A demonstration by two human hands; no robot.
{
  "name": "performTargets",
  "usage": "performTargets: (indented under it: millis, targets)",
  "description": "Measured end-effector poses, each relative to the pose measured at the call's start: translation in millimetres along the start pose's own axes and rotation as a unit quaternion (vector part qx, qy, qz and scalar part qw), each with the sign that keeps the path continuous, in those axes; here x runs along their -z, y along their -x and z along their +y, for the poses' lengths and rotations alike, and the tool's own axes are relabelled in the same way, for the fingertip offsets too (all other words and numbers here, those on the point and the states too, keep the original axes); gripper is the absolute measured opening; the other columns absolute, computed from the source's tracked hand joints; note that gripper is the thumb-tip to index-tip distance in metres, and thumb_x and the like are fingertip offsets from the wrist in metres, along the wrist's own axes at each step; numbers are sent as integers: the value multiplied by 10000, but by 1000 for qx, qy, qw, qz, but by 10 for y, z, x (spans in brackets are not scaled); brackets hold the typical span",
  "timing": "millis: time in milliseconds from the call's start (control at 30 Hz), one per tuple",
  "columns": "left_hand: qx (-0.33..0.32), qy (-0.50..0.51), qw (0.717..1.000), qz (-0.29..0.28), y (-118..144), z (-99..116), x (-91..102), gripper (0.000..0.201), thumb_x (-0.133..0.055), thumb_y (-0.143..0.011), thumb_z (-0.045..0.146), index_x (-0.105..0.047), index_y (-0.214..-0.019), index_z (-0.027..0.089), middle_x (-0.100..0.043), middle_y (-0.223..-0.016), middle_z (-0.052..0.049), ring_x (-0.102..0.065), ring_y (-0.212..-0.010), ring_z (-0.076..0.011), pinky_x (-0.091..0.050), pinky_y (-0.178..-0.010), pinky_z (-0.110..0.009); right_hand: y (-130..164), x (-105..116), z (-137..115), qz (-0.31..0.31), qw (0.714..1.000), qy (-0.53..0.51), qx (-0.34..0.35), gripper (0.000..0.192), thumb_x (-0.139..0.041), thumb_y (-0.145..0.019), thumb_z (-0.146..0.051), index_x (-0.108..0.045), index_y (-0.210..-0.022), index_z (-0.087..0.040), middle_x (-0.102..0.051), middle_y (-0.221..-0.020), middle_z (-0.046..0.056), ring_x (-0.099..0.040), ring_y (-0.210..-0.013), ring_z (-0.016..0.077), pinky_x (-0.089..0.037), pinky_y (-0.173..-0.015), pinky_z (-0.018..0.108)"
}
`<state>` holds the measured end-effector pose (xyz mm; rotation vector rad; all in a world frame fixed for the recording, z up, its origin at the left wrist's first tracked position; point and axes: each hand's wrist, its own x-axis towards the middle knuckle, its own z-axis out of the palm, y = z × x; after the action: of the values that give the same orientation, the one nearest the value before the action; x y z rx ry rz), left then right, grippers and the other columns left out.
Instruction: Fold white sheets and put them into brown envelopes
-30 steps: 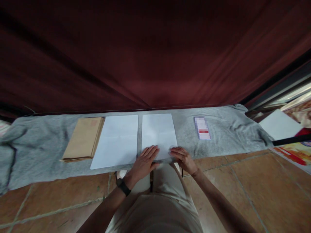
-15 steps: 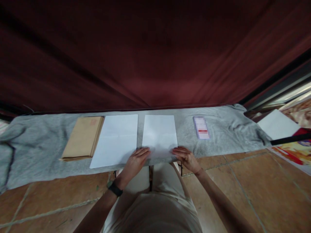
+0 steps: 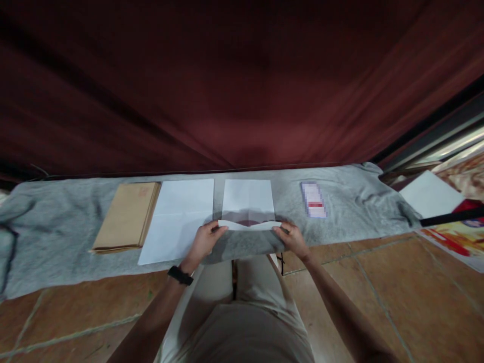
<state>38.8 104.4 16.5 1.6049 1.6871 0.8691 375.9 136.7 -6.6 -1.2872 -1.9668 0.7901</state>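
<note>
White paper is occupying both hands: a sheet of paper [image 3: 247, 199] is lying in front of the person on the cloth-covered bench [image 3: 351, 201], and what looks like its near edge is standing raised, sagging a little at the middle. One faint crease is running down the sheet. The left hand [image 3: 206, 239] is pinching the left end of that raised edge, and the right hand [image 3: 294, 239] is pinching the right end; each is closing thumb against fingers, with the thumb showing on the near side.

For a clean hold, both ends should probably be sitting at equal height and the pull between them should be staying light and even, so that the edge is straightening without the paper wrinkling or skewing; pinching hard would likely be denting the corners.

Both forearms are reaching up from the lower part of the view, slanting inward towards the sheet, the left one wearing a black wristband [image 3: 180, 276]. Both hands are sitting low over the near side of the bench, roughly level.

Just left of the sheet, a larger white sheet [image 3: 177, 222] is lying flat, and beyond it a stack of brown envelopes [image 3: 126, 217] is resting. On the right, a small blurred-out item [image 3: 314, 200] is lying apart.
</note>
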Motion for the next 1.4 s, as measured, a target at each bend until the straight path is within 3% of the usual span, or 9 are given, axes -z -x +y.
performTargets:
  millis: [233,400,467,567,733,867,1133,1233,1400]
  targets:
    - [48,76,995,45,-194,59,-88,339,-609,-853,508,-693,-787,187,-698,-751,-5,-627,-732,-177,-490,-701,-282,-236,-83,-4,31,994,-42,-94,447,-499,-960,-561,-688,-775,-200,-675,-750,14,-616,-728,189,-481,-717,294]
    - [15,157,979,-131,-236,78,41,373,-681,-841,507,-730,-1012,180,-766,-1004,-73,-702,-912,-236,-548,-771,-323,-287,-20,-8,5,993,-82,-87,419,-505,-966,-553,-700,-839,-205,-696,-809,7,-645,-815,198,-504,-782,294]
    - [-50,120,973,-190,-236,61,85,393,-755,-805,424,-737,-1138,216,-721,-1261,-100,-668,-1141,-278,-544,-920,-375,-237,21,20,-48,992,-92,-69,366,-543,-959,-529,-721,-901,-214,-731,-886,14,-676,-880,209,-523,-836,313]
    - [-164,24,964,-208,-251,17,86,447,-765,-806,281,-717,-1250,300,-589,-1480,-67,-539,-1352,-277,-419,-1134,-459,-156,70,79,-112,989,-95,0,281,-626,-930,-460,-731,-1058,-232,-753,-1139,61,-677,-1117,249,-515,-990,388]
    - [-215,-45,957,-190,-257,-13,14,234,-626,-934,294,-780,-1110,299,-728,-1278,-47,-591,-1257,-243,-450,-1110,-450,-156,122,83,-182,972,14,150,415,-693,-895,-314,-673,-1306,-267,-646,-1409,93,-549,-1362,269,-406,-1146,485]
    - [-175,-45,971,-159,-161,31,7,276,-584,-960,393,-778,-1107,263,-772,-1153,-54,-670,-1125,-234,-503,-1049,-393,-179,117,5,-176,971,71,145,325,-550,-997,-297,-692,-1289,-303,-709,-1319,53,-631,-1265,231,-443,-1109,445]
    - [14,17,1000,-4,-161,-1,-140,407,-587,-883,551,-786,-948,202,-806,-951,-57,-735,-856,-257,-579,-783,-343,-285,-91,-8,-27,996,38,-73,369,-540,-971,-484,-765,-930,-193,-774,-850,72,-715,-861,258,-552,-799,354]
    - [53,50,997,26,-265,-10,-191,432,-625,-833,579,-782,-936,190,-803,-920,-56,-718,-802,-240,-555,-720,-317,-404,-140,-20,-4,994,16,-107,432,-511,-964,-546,-713,-794,-204,-691,-678,23,-653,-682,207,-499,-643,294]
    - [93,32,994,39,-414,30,-200,405,-619,-830,592,-754,-864,211,-766,-801,-23,-666,-744,-201,-468,-629,-264,-571,-149,-82,-6,984,83,-158,451,-459,-977,-557,-660,-742,-229,-638,-643,13,-607,-639,189,-435,-617,276]
